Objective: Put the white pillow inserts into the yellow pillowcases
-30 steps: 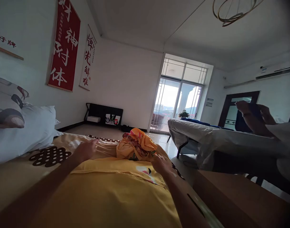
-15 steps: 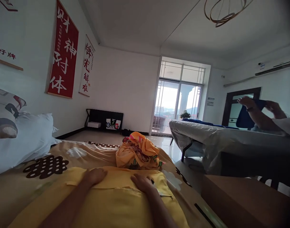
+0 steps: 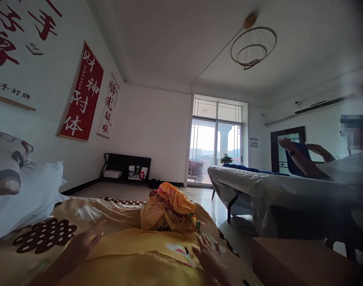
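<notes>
Here's the left hand [image 3: 83, 243], fingers parted, the right hand [image 3: 210, 254] spread wide, either side of the yellow cloth [image 3: 133, 244], near on the patterned bed [image 3: 116, 217]; pillows [image 3: 35, 188] left, plastic-draped surface [image 3: 233, 173] right, glass doors [image 3: 203, 145] far.

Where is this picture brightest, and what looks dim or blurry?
In the head view, the glass doors glare brightest; in the head view, the shiny floor reflects light near them; in the head view, the yellow cloth lies dim in the foreground, and the left hand looks slightly blurred.
</notes>
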`<action>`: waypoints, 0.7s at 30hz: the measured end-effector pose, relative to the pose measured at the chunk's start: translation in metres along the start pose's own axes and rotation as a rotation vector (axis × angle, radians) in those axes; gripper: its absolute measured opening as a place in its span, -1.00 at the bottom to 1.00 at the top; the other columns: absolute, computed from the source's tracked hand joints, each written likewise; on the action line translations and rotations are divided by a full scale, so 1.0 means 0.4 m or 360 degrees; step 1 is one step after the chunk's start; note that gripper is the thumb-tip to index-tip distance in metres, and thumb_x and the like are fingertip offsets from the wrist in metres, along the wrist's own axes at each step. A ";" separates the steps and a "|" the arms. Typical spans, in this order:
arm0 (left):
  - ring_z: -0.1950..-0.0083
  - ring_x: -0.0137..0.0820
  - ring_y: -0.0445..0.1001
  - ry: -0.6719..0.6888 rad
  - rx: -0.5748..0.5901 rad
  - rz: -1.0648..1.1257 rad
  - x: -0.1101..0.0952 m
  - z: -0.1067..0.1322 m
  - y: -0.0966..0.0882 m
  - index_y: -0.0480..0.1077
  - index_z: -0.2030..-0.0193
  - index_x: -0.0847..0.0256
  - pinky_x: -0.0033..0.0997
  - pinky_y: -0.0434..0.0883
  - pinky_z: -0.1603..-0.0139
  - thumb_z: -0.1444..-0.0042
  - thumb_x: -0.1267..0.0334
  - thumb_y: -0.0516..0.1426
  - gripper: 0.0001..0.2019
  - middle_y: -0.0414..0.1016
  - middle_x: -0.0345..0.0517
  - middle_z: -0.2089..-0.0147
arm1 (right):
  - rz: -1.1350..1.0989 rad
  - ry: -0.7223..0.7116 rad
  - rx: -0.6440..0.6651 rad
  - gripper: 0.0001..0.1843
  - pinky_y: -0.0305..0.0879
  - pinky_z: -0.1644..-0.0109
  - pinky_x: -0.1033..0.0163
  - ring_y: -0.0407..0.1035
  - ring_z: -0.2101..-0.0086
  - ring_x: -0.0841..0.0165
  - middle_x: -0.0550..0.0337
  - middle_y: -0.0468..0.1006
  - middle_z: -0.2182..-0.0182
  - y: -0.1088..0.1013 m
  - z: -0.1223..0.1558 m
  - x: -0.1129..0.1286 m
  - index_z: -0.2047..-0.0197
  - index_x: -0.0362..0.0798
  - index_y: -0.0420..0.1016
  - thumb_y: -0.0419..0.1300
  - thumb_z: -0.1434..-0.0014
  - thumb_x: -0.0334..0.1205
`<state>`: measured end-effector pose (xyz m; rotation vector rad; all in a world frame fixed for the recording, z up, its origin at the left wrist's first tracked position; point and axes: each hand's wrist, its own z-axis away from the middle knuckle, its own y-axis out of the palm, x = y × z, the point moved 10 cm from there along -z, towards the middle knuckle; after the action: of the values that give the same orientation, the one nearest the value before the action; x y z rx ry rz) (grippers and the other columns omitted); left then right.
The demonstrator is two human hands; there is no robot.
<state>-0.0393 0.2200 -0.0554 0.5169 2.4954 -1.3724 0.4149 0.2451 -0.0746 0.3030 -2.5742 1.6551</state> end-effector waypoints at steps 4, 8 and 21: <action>-0.29 -0.28 0.31 0.0335 0.0251 0.0167 -0.264 0.030 0.083 0.33 -0.23 0.08 -0.30 0.24 -0.30 -0.23 0.14 -0.19 -0.49 0.32 -0.17 -0.29 | -0.0218 -0.0352 -0.0009 -0.49 0.03 -0.30 -0.13 0.05 -0.28 0.11 0.03 0.19 -0.29 -0.035 0.046 0.217 -0.28 0.02 0.27 -0.07 -0.31 -0.05; -0.35 -0.20 0.21 0.0375 0.0558 -0.0040 -0.400 0.121 0.233 0.26 -0.29 0.18 -0.02 0.18 -0.33 -0.24 0.15 -0.16 -0.48 0.23 -0.02 -0.34 | -0.0396 -0.0550 0.0330 -0.48 0.01 -0.31 -0.11 0.07 -0.27 0.17 0.09 0.24 -0.27 0.074 0.120 0.335 -0.31 0.08 0.20 -0.15 -0.35 -0.03; -0.37 -0.22 0.16 -0.0019 0.0207 -0.0212 0.004 0.214 0.102 0.29 -0.26 0.11 -0.06 0.13 -0.38 -0.24 0.06 -0.14 -0.49 0.23 -0.16 -0.33 | -0.0415 -0.0192 0.0541 -0.35 -0.08 -0.36 0.00 -0.04 -0.31 0.20 0.22 0.15 -0.30 0.193 0.191 -0.085 -0.28 0.12 0.27 -0.23 -0.29 0.22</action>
<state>-0.0199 0.1677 -0.1321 0.3719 2.4825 -1.5902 0.4367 0.2113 -0.1813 0.7431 -2.1961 2.0142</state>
